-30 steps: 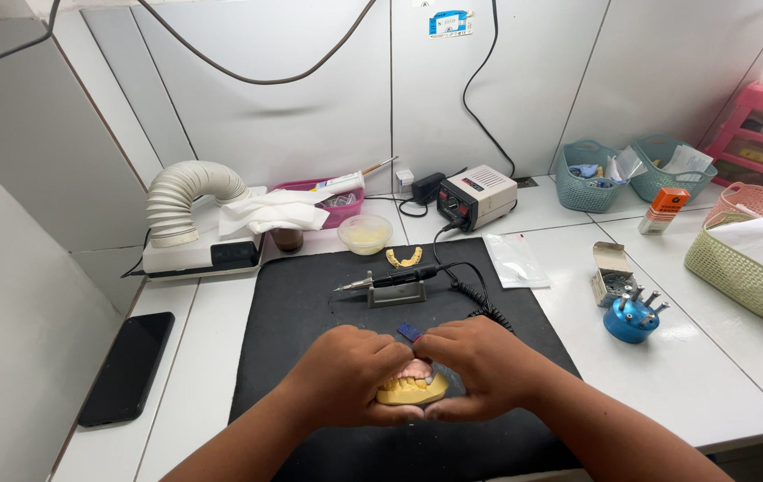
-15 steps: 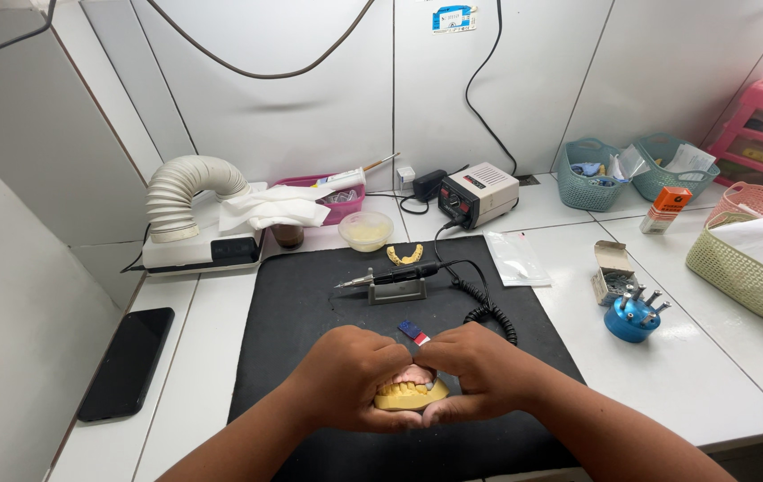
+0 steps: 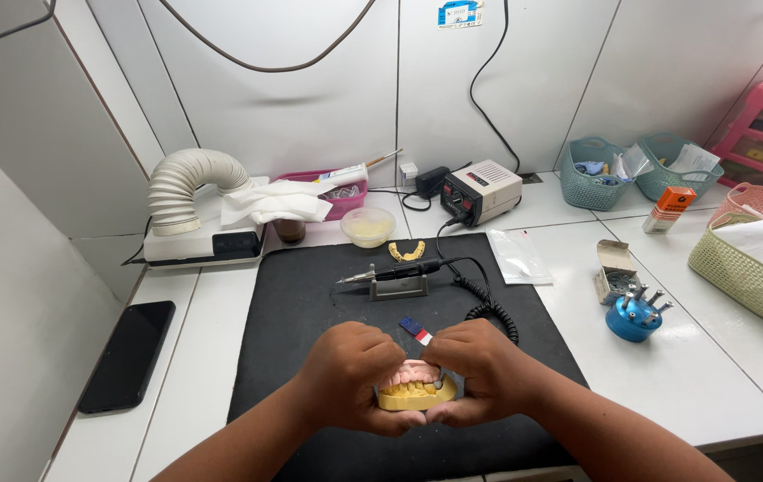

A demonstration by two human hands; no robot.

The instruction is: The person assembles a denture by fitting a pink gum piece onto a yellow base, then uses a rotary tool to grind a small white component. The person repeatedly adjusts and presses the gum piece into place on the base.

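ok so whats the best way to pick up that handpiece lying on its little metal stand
Grip the slim black-and-silver rotary handpiece around its thicker black rear barrel, coming down from above. It lies level across the small metal stand, its pointed tip faces left, and the coiled black cord trails off right.

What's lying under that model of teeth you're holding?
Under the dental model lies the black mat. The left hand and right hand cover its sides and the mat directly beneath.

Single head view, angled steeply down, bench seen from close above; left hand (image 3: 346, 375) and right hand (image 3: 479, 370) framed low centre.
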